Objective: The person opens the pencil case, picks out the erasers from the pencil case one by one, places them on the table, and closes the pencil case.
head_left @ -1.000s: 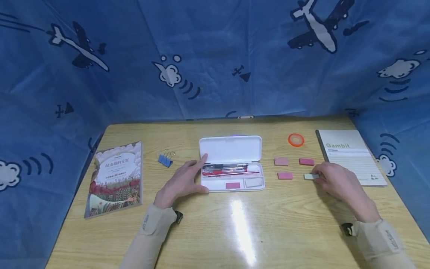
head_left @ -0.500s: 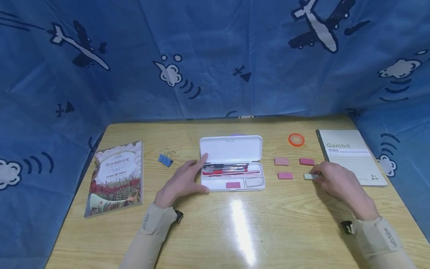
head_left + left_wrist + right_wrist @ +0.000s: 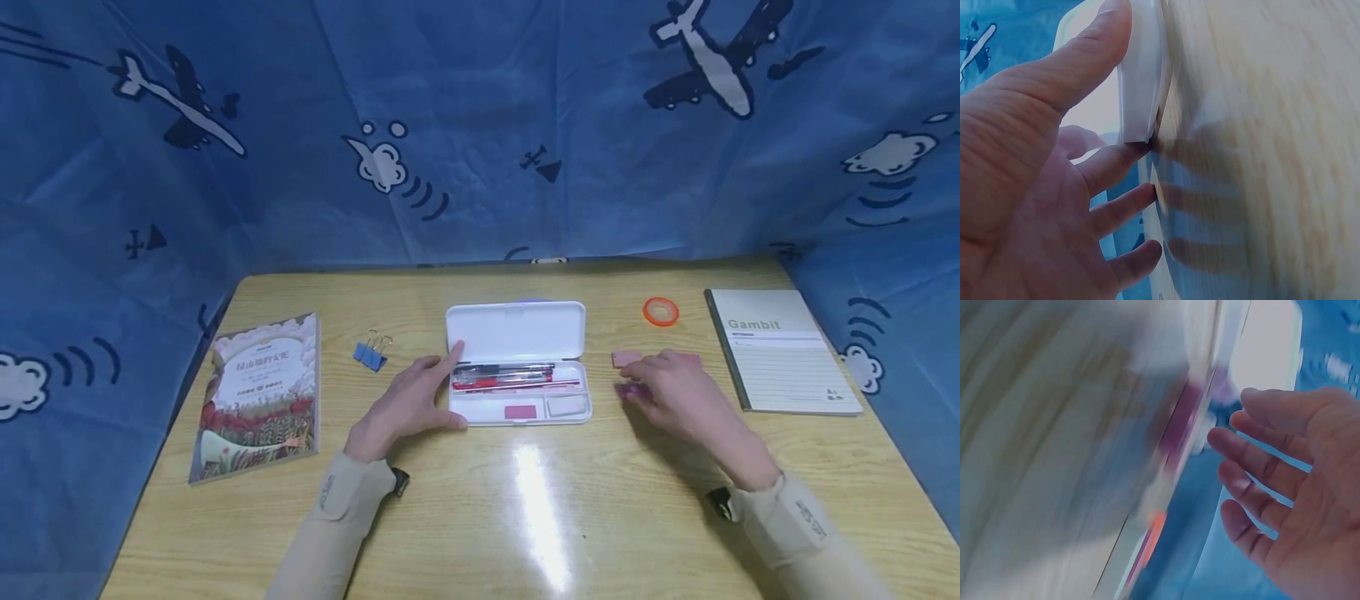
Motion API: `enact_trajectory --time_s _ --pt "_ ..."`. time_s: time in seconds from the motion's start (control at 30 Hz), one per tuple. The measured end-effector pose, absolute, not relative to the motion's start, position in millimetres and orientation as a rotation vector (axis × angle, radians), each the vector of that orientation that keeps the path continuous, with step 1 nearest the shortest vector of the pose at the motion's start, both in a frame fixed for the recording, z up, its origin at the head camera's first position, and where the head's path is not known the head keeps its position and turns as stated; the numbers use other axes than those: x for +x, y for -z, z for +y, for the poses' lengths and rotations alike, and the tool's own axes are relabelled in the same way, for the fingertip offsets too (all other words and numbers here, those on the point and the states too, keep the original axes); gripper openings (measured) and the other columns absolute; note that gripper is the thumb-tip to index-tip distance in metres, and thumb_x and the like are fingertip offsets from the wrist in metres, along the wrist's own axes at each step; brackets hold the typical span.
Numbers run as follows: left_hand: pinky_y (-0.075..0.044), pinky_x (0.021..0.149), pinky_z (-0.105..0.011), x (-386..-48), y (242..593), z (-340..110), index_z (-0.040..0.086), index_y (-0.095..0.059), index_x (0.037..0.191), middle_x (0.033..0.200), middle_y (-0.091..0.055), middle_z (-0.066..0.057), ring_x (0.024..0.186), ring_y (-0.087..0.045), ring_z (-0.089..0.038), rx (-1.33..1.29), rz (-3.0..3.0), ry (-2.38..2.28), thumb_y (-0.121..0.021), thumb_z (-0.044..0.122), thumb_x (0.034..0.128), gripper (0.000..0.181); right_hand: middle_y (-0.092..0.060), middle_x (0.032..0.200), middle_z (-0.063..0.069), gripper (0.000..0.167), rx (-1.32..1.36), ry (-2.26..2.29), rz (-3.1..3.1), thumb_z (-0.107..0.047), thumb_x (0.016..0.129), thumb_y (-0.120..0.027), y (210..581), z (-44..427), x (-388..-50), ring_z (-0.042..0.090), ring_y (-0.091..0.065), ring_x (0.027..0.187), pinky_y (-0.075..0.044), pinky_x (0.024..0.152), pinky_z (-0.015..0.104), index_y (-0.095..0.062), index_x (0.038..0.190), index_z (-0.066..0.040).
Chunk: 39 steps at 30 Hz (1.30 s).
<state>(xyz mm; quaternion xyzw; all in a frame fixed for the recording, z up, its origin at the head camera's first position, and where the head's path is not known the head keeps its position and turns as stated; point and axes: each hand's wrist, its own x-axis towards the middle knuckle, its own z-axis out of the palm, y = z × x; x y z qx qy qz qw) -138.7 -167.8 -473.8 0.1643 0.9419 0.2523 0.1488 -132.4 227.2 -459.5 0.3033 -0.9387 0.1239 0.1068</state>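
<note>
The white pencil case [image 3: 515,332] lies with its lid raised, holding pens [image 3: 502,375], a pink eraser [image 3: 520,412] and a white eraser [image 3: 566,406]. My left hand [image 3: 408,404] rests at its left end, thumb by the front edge, index finger by the lid's lower corner; in the left wrist view the hand [image 3: 1041,181] is spread against the case [image 3: 1138,94]. My right hand [image 3: 686,404] hovers over a dark pink eraser [image 3: 633,391], partly covering it. The right wrist view shows this hand [image 3: 1291,481] empty, fingers loosely bent, beside a pink eraser [image 3: 1179,422].
Behind my right hand are a light pink eraser [image 3: 626,358] and a partly covered one [image 3: 690,359]. Further off are an orange tape ring [image 3: 661,312] and, at right, a notebook [image 3: 787,358]. Blue binder clips [image 3: 370,357] and a book [image 3: 258,400] lie at left.
My right hand has let go of the pale green eraser and moved left to the dark pink one; the green one is now out of sight in the head view. My left hand stays put.
</note>
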Motion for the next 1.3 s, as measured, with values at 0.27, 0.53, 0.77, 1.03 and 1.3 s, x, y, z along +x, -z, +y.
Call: enact_trajectory --time_s 0.27,0.53,0.77,1.03,1.3 --pt "-0.032 0.120 -0.058 -139 474 -167 0.027 -0.012 0.164 0.160 -0.042 -0.017 0.151 -0.033 -0.036 0.457 2.709 -0.723 -0.088 0.044 0.0767 0.117 -0.077 0.097 0.005 0.025 1.089 -0.358 -2.743 -0.014 0.082 -0.083 455 171 -130 0.026 -0.067 0.092 -0.054 0.085 0.043 -0.076 0.104 -0.007" --pt "-0.033 0.120 -0.057 -140 475 -167 0.026 -0.012 0.164 0.159 -0.043 -0.016 0.151 -0.033 -0.036 0.453 2.715 -0.704 -0.087 0.045 0.0769 0.117 -0.077 0.099 0.002 0.023 1.233 -0.376 -2.702 -0.019 0.084 -0.082 453 128 -126 0.022 -0.067 0.095 -0.056 0.081 0.039 -0.076 0.106 -0.011" --pt "-0.033 0.120 -0.057 -138 474 -166 0.027 -0.012 0.164 0.160 -0.042 -0.017 0.151 -0.033 -0.036 0.432 2.710 -0.707 -0.088 0.044 0.0765 0.117 -0.071 0.077 -0.005 0.009 1.148 -0.357 -2.824 -0.019 0.087 -0.078 456 103 -120 0.015 -0.060 0.069 -0.050 0.059 0.029 -0.071 0.082 -0.018" --pt "-0.033 0.120 -0.057 -139 473 -167 0.026 -0.012 0.164 0.160 -0.042 -0.018 0.151 -0.033 -0.037 0.446 2.713 -0.702 -0.088 0.044 0.0767 0.117 -0.057 0.059 -0.005 0.019 1.021 -0.287 -2.933 -0.010 0.084 -0.075 458 91 -116 0.013 -0.046 0.054 -0.042 0.048 0.028 -0.065 0.070 -0.016" --pt "-0.033 0.120 -0.056 -138 472 -167 0.026 -0.012 0.164 0.159 -0.043 -0.018 0.151 -0.033 -0.037 0.454 2.711 -0.704 -0.088 0.044 0.0769 0.117 -0.063 0.065 -0.002 0.017 0.982 -0.244 -2.961 0.000 0.079 -0.074 459 86 -115 0.017 -0.053 0.061 -0.047 0.054 0.033 -0.067 0.072 -0.014"
